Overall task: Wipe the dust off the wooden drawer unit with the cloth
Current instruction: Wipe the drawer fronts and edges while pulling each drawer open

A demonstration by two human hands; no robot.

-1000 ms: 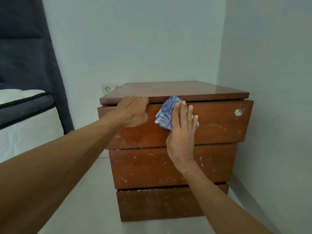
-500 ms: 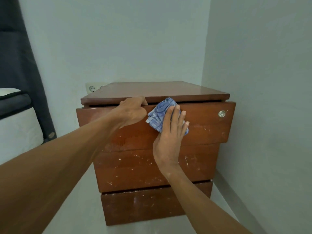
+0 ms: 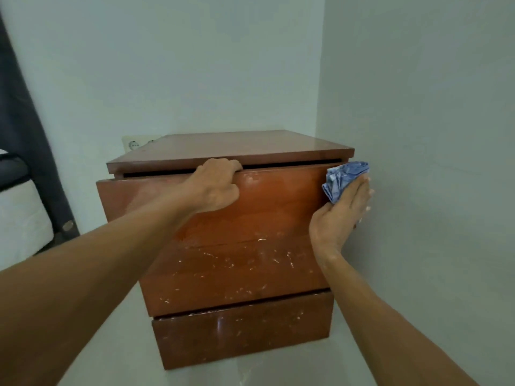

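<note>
The left hand [image 3: 216,185] grips the top edge of the top drawer front [image 3: 278,201]. Its fingers curl over that edge into the dark gap under the top panel [image 3: 237,146], a little left of the front's middle. The right hand [image 3: 341,215] lies flat with its fingers straight and together, pressing a bunched blue checked cloth [image 3: 344,178] against the right end of the same front. It pushes the cloth rather than grasping it, and the fabric bulges out above the fingertips at the front's upper right corner, close to the side wall [image 3: 418,162].

The wooden drawer unit [image 3: 172,302] stands in the corner of the room, directly ahead of both arms. The top drawer sits slightly pulled out. The middle drawer front [image 3: 237,274] and bottom drawer front [image 3: 242,335] below it carry many white flecks and scuffs.

Each drawer front runs long from left to right, and the cloth is at the far right end of the top one. The marked surface therefore lies to the left of and below the right hand. That hand is the nearer one, so it looks best placed to sweep leftward or drop to the middle front while the left hand steadies the unit.

A wall socket [image 3: 133,144] shows behind the unit's back left corner, and a mattress [image 3: 22,218] sits at the far left.
</note>
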